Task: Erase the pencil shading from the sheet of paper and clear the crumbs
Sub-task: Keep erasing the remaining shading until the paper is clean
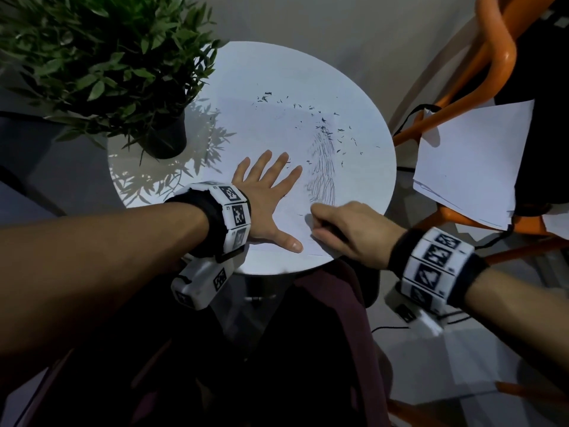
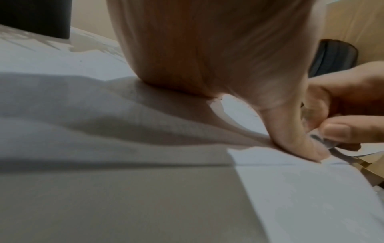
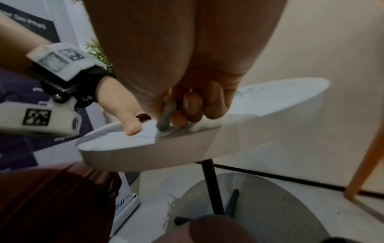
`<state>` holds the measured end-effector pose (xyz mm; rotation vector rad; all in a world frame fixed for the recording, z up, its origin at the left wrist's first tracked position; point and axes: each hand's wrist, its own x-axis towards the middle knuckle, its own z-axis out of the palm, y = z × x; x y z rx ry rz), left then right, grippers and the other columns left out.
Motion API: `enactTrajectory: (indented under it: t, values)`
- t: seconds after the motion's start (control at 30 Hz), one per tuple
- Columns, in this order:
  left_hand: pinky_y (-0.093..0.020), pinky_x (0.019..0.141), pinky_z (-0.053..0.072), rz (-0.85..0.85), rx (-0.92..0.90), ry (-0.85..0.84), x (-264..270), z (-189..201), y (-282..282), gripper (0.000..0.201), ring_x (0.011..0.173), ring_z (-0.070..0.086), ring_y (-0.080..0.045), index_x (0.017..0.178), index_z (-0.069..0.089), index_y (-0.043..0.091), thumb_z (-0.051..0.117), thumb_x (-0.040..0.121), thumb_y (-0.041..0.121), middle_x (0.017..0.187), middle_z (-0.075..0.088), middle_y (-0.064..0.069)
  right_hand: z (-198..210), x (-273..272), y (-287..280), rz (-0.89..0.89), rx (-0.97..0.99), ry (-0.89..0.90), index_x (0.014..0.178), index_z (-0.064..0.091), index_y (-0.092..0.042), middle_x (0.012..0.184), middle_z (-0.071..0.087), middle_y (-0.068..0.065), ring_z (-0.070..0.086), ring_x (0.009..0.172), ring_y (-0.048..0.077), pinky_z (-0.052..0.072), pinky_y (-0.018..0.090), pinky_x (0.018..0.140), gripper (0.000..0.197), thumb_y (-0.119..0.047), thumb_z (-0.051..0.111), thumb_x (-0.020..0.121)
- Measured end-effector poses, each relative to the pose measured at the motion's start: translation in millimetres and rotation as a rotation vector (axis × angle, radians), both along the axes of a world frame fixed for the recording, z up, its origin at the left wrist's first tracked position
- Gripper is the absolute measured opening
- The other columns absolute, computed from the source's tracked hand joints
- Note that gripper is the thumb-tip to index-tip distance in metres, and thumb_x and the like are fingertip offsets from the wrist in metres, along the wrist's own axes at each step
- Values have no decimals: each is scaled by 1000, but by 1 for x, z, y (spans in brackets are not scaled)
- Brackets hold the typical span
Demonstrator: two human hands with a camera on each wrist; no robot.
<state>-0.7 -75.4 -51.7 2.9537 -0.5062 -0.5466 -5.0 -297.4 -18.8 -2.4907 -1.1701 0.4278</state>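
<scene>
A white sheet of paper (image 1: pixel 277 127) lies on a round white table (image 1: pixel 383 180). Grey pencil shading (image 1: pixel 323 171) marks the sheet's right part, and dark eraser crumbs (image 1: pixel 323 127) are scattered beyond and beside it. My left hand (image 1: pixel 271 183) lies flat on the sheet with fingers spread, left of the shading, its thumb (image 2: pixel 295 131) pressing the near edge. My right hand (image 1: pixel 320 224) grips a smudged grey eraser (image 3: pixel 166 118) whose tip touches the paper near the table's front edge, just below the shading and beside the left thumb.
A potted plant (image 1: pixel 101 63) in a black pot (image 1: pixel 167 140) stands on the table's left side. An orange chair (image 1: pixel 492 60) at the right carries loose white sheets (image 1: pixel 471 161). The table's black leg (image 3: pixel 212 185) and round base show below.
</scene>
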Motion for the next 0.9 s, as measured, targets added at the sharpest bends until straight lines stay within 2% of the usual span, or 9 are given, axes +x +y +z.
enactTrajectory:
  t: [0.1, 0.17, 0.23, 0.33, 0.43, 0.53, 0.63, 0.73, 0.9]
  values:
    - [-53, 115, -21, -1, 1, 6, 1, -1, 1, 143, 145, -36, -25, 150, -29, 36, 47, 48, 101, 160, -35, 1, 3, -6, -9, -17, 21, 76, 85, 45, -23, 65, 55, -12, 50, 60, 9, 42, 31, 62, 17, -28, 53, 99]
    - [-53, 115, -21, -3, -1, 9, 2, 0, 0, 143, 146, -35, -25, 150, -29, 36, 46, 47, 101, 160, -34, 1, 5, 6, 0, -123, 83, 54, 85, 49, -20, 71, 62, -7, 56, 66, 16, 47, 33, 66, 15, -28, 55, 97]
    - [-53, 115, -20, -5, -4, 10, 1, 0, 1, 143, 146, -34, -25, 150, -29, 36, 45, 47, 101, 160, -34, 1, 5, 19, 15, -180, 110, -5, 85, 49, -21, 71, 62, -4, 57, 66, 17, 45, 33, 65, 15, -27, 56, 97]
    - [-53, 115, -20, -8, -5, 6, 1, -1, 1, 142, 146, -34, -25, 150, -29, 37, 47, 49, 101, 161, -33, 1, -3, 20, 23, -160, 101, -37, 84, 42, -24, 62, 53, -12, 51, 58, 11, 41, 31, 61, 18, -25, 53, 97]
    - [-53, 116, -20, -5, -7, -5, 0, -1, 1, 142, 146, -34, -25, 151, -28, 36, 48, 49, 101, 161, -33, 1, -4, 3, 9, -81, 33, -34, 84, 36, -27, 62, 49, -8, 45, 57, 21, 45, 39, 60, 20, -26, 51, 97]
    - [-53, 116, -20, -4, -14, -13, -1, -1, 1, 142, 146, -34, -25, 151, -27, 37, 47, 49, 101, 160, -33, 1, 3, -1, 2, -18, -39, -6, 83, 37, -27, 64, 52, -6, 47, 59, 22, 46, 42, 62, 20, -27, 52, 96]
    - [-52, 116, -20, 0, -36, -19, -2, 0, 1, 140, 147, -33, -25, 153, -24, 36, 47, 50, 99, 162, -31, 1, 7, 13, 22, -71, 45, -9, 83, 43, -24, 63, 56, -9, 53, 61, 22, 47, 38, 64, 16, -24, 53, 95]
    - [-52, 116, -20, 2, -49, -24, -2, 0, 0, 140, 147, -32, -25, 154, -22, 36, 48, 50, 98, 162, -29, 0, 0, 15, 39, -62, 94, -41, 86, 43, -22, 62, 51, -12, 48, 57, 15, 40, 33, 60, 14, -21, 53, 97]
    - [-53, 117, -20, -3, -21, -32, -1, -4, 2, 143, 147, -33, -25, 152, -27, 36, 46, 48, 103, 161, -32, 1, -2, -15, 0, 32, -44, 22, 88, 36, -27, 68, 53, -7, 45, 59, 20, 45, 41, 62, 16, -32, 46, 100]
